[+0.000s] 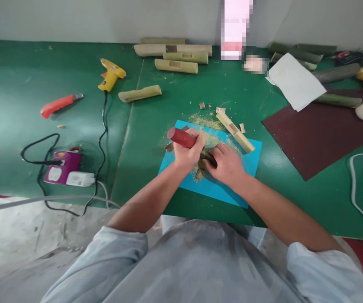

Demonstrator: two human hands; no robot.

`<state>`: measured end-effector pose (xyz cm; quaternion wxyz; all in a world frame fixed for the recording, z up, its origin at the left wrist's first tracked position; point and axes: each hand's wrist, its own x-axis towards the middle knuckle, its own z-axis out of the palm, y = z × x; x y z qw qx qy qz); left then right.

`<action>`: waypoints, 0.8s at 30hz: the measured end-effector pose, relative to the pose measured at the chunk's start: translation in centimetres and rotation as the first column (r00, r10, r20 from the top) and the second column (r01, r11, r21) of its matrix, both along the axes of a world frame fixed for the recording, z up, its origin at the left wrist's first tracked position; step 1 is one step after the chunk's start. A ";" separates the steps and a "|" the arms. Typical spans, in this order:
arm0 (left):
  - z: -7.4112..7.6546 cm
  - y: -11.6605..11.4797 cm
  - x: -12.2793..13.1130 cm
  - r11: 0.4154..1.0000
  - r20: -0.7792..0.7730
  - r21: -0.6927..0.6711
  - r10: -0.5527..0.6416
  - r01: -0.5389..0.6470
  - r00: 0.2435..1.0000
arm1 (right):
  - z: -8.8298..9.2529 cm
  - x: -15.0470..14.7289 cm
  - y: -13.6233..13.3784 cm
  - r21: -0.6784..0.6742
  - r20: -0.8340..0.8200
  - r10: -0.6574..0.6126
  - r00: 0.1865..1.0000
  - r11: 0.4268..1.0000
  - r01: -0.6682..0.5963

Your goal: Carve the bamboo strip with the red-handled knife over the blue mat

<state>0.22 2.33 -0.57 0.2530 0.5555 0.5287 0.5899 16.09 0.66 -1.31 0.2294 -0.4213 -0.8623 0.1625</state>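
Note:
My left hand (190, 152) is closed around a thick red handle (178, 136) whose working end is hidden behind the fingers. My right hand (228, 163) grips a dark, short piece of bamboo (209, 157) just to the right of it, fingers curled over its far side. Both hands are close together over a blue sheet (221, 194). Sawdust and shavings (207, 122) lie around them. A pale split bamboo length with a cut-out (239, 138) rests across the sheet's far right corner.
Several notched bamboo pieces (176, 66) lie at the back. To the left are a yellow glue gun (111, 76), an orange-red utility knife (59, 105) and a purple power strip (63, 166) with cords. White paper (298, 82) and a brown sheet (313, 139) lie right.

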 end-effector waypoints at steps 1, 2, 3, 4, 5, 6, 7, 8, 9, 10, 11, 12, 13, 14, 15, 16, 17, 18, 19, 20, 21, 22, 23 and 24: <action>0.0 0.0 0.0 1.000 0.012 -0.011 0.008 -0.008 1.000 | 0.0 0.0 0.0 0.000 0.002 -0.001 1.000 1.000 0.001; 0.0 0.0 0.0 1.000 0.018 -0.016 0.010 -0.009 1.000 | -0.1 0.0 0.0 -0.001 0.005 -0.002 1.000 1.000 0.002; -0.1 0.0 0.0 1.000 0.015 -0.013 0.005 -0.005 1.000 | -0.1 -0.1 0.1 -0.001 0.010 -0.001 1.000 1.000 0.001; -0.1 0.0 0.0 1.000 0.006 -0.006 -0.003 0.003 1.000 | -0.1 -0.1 0.1 -0.001 0.018 0.003 1.000 1.000 -0.003; -0.1 0.1 0.0 1.000 -0.007 0.005 -0.010 0.010 1.000 | -0.1 -0.1 0.1 0.000 0.027 0.006 1.000 1.000 -0.006; -0.1 0.1 0.0 1.000 -0.020 0.016 -0.016 0.016 1.000 | -0.2 -0.1 0.1 0.001 0.038 0.010 0.999 1.000 -0.010; -0.1 0.2 0.0 0.999 -0.031 0.025 -0.026 0.027 0.999 | -0.2 -0.2 0.1 0.004 0.047 0.011 0.999 1.000 -0.011; -0.1 0.3 0.0 0.998 -0.043 0.032 -0.045 0.046 0.998 | -0.2 -0.2 0.1 0.008 0.055 0.009 0.998 1.000 -0.010; 0.0 0.3 0.0 0.997 -0.058 0.039 -0.069 0.071 0.996 | -0.3 -0.3 0.0 0.012 0.061 0.008 0.998 1.000 -0.008; 0.0 0.3 0.1 0.994 -0.076 0.045 -0.098 0.102 0.992 | -0.3 -0.3 0.0 0.015 0.063 0.008 0.998 1.000 -0.009; 0.0 0.3 0.1 0.991 -0.089 0.046 -0.125 0.130 0.988 | -0.3 -0.3 0.0 0.017 0.061 0.010 0.998 1.000 -0.011; -0.1 0.3 0.2 0.990 -0.086 0.045 -0.132 0.136 0.988 | -0.3 -0.3 -0.1 0.015 0.055 0.014 0.998 1.000 -0.014; -0.1 0.2 0.2 0.990 -0.073 0.043 -0.128 0.131 0.989 | -0.4 -0.3 -0.1 0.011 0.044 0.017 0.999 1.000 -0.018; -0.3 0.1 0.2 0.993 -0.052 0.037 -0.114 0.116 0.992 | -0.4 -0.3 0.0 0.005 0.031 0.019 0.999 1.000 -0.019; -0.4 0.0 0.3 0.995 -0.025 0.034 -0.089 0.090 0.996 | -0.4 -0.3 0.0 0.000 0.017 0.017 1.000 1.000 -0.017; -0.5 -0.1 0.3 0.998 0.001 0.030 -0.058 0.058 0.998 | -0.5 -0.2 0.1 -0.003 0.006 0.011 1.000 1.000 -0.011; -0.6 -0.1 0.3 0.999 0.024 0.026 -0.025 0.024 0.999 | -0.5 -0.2 0.1 -0.004 -0.003 0.008 1.000 1.000 -0.008; -0.6 -0.2 0.3 1.000 0.045 0.016 0.004 -0.004 0.999 | -0.6 -0.2 0.2 -0.003 -0.007 0.005 1.000 1.000 -0.005; -0.6 -0.2 0.3 1.000 0.061 -0.003 0.026 -0.026 0.998 | -0.6 -0.1 0.2 0.000 -0.008 0.001 1.000 1.000 -0.001; -0.6 -0.1 0.2 0.999 0.078 -0.024 0.049 -0.047 0.996 | -0.6 -0.1 0.2 0.001 -0.006 -0.003 1.000 1.000 0.003; -0.6 0.0 0.2 0.998 0.090 -0.043 0.057 -0.053 0.994 | -0.6 -0.1 0.2 0.001 -0.005 -0.006 1.000 1.000 0.006; -0.6 0.1 0.2 0.997 0.101 -0.054 0.059 -0.053 0.993 | -0.6 -0.1 0.2 -0.002 -0.003 -0.009 1.000 1.000 0.009; -0.6 0.1 0.2 0.997 0.115 -0.054 0.059 -0.053 0.992 | -0.5 -0.2 0.2 -0.008 -0.003 -0.013 1.000 1.000 0.013; -0.6 0.2 0.3 0.998 0.129 -0.047 0.057 -0.051 0.990 | -0.5 -0.2 0.2 -0.015 -0.006 -0.016 1.000 1.000 0.016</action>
